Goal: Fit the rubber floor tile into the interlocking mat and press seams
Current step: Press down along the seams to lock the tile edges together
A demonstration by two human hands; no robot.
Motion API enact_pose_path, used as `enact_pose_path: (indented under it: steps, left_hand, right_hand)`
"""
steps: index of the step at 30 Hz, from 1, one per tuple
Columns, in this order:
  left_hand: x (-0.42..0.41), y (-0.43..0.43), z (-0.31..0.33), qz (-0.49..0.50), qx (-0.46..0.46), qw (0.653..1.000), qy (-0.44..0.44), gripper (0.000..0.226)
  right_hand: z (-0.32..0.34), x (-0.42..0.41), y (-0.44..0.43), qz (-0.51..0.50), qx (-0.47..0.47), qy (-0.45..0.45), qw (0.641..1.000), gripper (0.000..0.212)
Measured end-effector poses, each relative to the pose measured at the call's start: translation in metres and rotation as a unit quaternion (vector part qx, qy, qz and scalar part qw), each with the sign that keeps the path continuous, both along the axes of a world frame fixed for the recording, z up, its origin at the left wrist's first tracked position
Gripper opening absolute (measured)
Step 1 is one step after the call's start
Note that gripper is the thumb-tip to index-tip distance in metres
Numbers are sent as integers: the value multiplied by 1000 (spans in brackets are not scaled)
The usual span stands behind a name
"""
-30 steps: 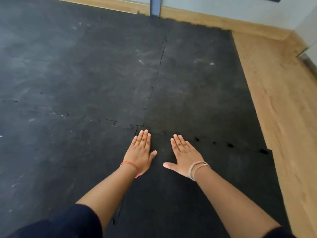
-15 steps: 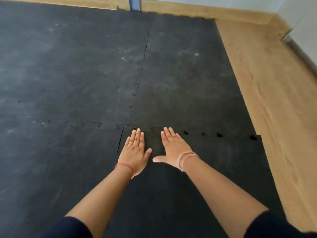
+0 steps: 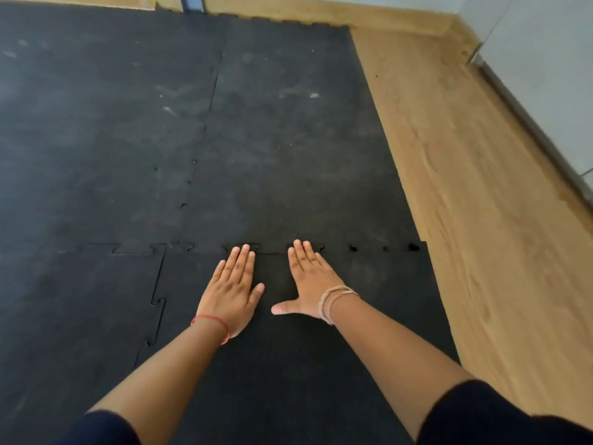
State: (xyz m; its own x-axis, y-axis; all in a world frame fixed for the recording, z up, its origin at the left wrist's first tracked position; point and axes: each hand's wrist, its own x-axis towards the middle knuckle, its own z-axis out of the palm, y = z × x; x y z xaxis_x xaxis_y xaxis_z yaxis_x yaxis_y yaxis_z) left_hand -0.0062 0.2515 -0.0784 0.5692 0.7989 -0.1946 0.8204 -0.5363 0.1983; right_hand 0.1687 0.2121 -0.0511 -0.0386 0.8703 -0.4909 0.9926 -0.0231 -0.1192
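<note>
Rubber tile (image 3: pixel 288 364) under flat hands (image 3: pixel 272 290)

Both bare forearms are reaching forward, palms lying flat and facing down. The left hand (image 3: pixel 232 292) is keeping its fingers together, while the right hand (image 3: pixel 309 284), just beside it, is sticking its thumb out sideways.

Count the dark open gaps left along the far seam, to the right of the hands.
3: small dark holes in the seam of the black rubber floor tile, at and. The flat right hand may hide more.
</note>
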Motion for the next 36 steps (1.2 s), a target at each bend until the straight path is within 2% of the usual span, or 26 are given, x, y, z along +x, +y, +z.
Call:
enact_pose_path:
  steps: [5, 8, 12, 17, 20, 22, 24, 31, 36]
  left_hand:
    - [38, -22, 7, 16, -9, 1000, -18, 60]
    - [63, -32, -5, 57, 11, 997, -58, 57]
    - [64, -28, -15, 59, 42, 996, -56, 58]
    - [69, -31, -7, 74, 19, 996, -43, 59]
    - [92, -41, -7, 63, 10, 996, -57, 60]
    - [113, -51, -8, 51, 15, 997, -64, 62]
    - [125, -56, -8, 64, 25, 996, -59, 65]
    - [128, -55, -18, 73, 60, 994, -57, 66]
    - [128, -57, -12, 78, 50, 994, -49, 65]
  right_hand:
    - [-15, 73, -51, -126, 142, -74, 979, 95]
    - [-26, 88, -63, -118, 147, -78, 979, 90]
    - [-30, 97, -56, -97, 134, -54, 985, 94]
    - [-17, 108, -54, -82, 88, -8, 993, 87]
    - [-28, 112, -74, -153, 176, -30, 972, 89]
    - [-32, 123, -85, -218, 198, -49, 954, 92]
    - [-31, 133, -89, -237, 194, -61, 950, 93]
    - [-41, 146, -82, -206, 172, -70, 961, 98]
    - [-31, 155, -74, -187, 114, -62, 974, 100]
